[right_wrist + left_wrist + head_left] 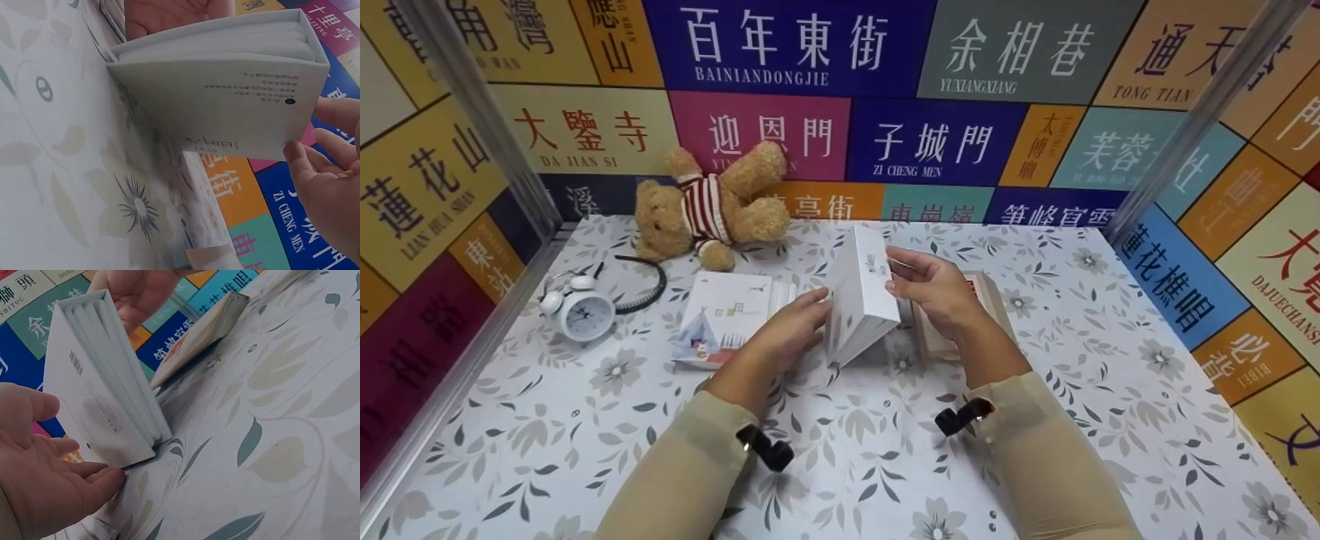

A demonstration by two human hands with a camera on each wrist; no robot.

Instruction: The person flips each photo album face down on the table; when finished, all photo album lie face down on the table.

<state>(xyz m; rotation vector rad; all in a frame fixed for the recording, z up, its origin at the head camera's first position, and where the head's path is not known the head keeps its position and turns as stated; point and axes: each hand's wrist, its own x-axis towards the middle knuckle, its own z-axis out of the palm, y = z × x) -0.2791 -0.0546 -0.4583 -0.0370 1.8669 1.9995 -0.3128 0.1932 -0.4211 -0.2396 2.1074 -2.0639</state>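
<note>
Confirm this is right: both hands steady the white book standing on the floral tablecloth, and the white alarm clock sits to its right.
One detail is wrong. The white twin-bell alarm clock sits to the left of the white hardcover book, not the right, as the head view shows. The left hand and right hand do steady it on the floral tablecloth.

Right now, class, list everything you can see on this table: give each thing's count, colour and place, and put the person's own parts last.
white book: 1, white, standing on edge at centre, between both hands
picture book: 1, white with coloured drawing, flat, left of centre
tan book: 1, tan, flat behind the right hand
alarm clock: 1, white, left side
headband: 1, black, beside the clock
teddy bear: 1, brown with striped top, back left
table: 1, white floral cover
left hand: 1, flat against the white book
right hand: 1, steadying the white book's top
</note>
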